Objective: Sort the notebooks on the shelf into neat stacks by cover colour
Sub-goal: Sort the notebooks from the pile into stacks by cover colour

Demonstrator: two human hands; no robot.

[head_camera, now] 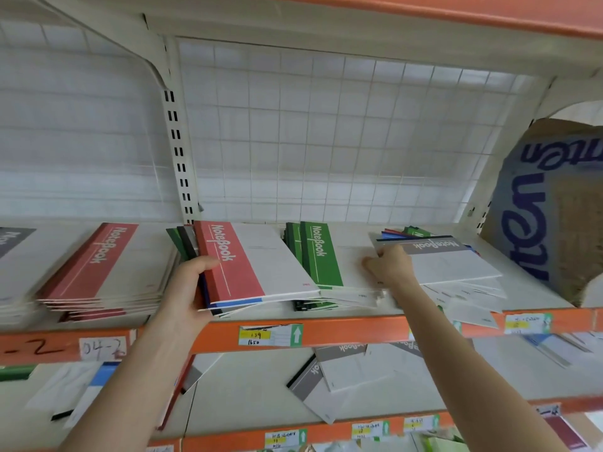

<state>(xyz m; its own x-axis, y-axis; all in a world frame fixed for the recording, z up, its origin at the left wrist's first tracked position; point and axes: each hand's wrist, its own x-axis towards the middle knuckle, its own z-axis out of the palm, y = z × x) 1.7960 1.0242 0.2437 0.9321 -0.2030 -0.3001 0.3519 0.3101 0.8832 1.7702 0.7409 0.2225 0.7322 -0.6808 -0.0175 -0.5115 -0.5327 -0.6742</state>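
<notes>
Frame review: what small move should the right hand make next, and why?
Probably lift the grey notebook clear of the mixed pile. The right hand grips its left edge, and blue, red and green covers show beneath it, so it seems not to belong there. The left hand grips the red-topped pile, so it looks occupied.

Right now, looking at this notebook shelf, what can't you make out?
Head view:
Mixed pile in the left hand: covers below the red notebook hidden, only edges show.
Right hand: fingertips hidden where it grips the grey notebook.
Price label: writing too small, blurred.
Cardboard box: cut by the right edge.
Far-left notebook: cut by the left edge.
</notes>
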